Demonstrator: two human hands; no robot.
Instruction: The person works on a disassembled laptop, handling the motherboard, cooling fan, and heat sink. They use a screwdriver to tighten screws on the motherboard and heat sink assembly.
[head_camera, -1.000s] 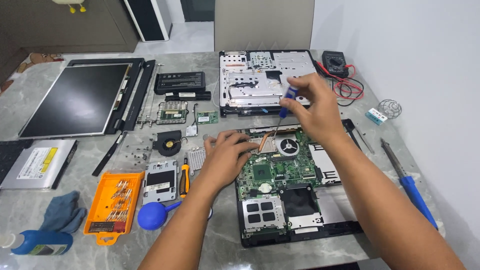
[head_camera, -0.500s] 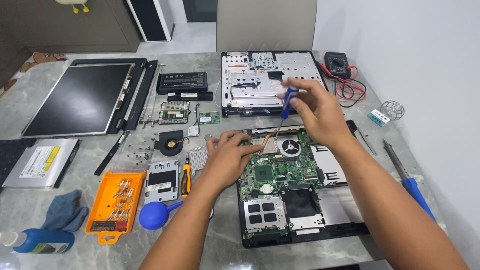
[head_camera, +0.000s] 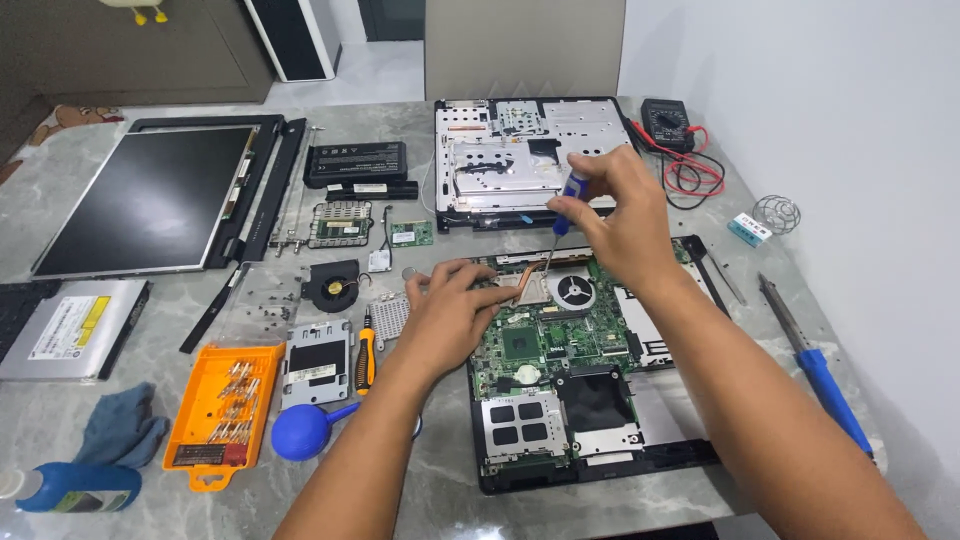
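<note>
A green laptop motherboard (head_camera: 545, 345) sits in a black laptop base (head_camera: 660, 455) on the grey marble table. My right hand (head_camera: 620, 220) grips a blue-handled screwdriver (head_camera: 568, 200) held nearly upright, its tip down at the copper heat pipe (head_camera: 530, 282) beside the round fan (head_camera: 575, 292). My left hand (head_camera: 450, 315) rests flat on the board's left edge, fingers reaching toward the heat pipe.
A silver laptop chassis (head_camera: 500, 160) lies behind the board. An LCD panel (head_camera: 140, 200), battery (head_camera: 355, 160), small fan (head_camera: 332, 285), orange bit case (head_camera: 215, 410), blue blower bulb (head_camera: 300, 432), optical drive (head_camera: 60, 330), multimeter (head_camera: 668, 115) and soldering iron (head_camera: 815, 365) lie around.
The screwdriver has tilted more upright and its tip has come down onto the heat pipe area. My left hand stays on the board's edge.
</note>
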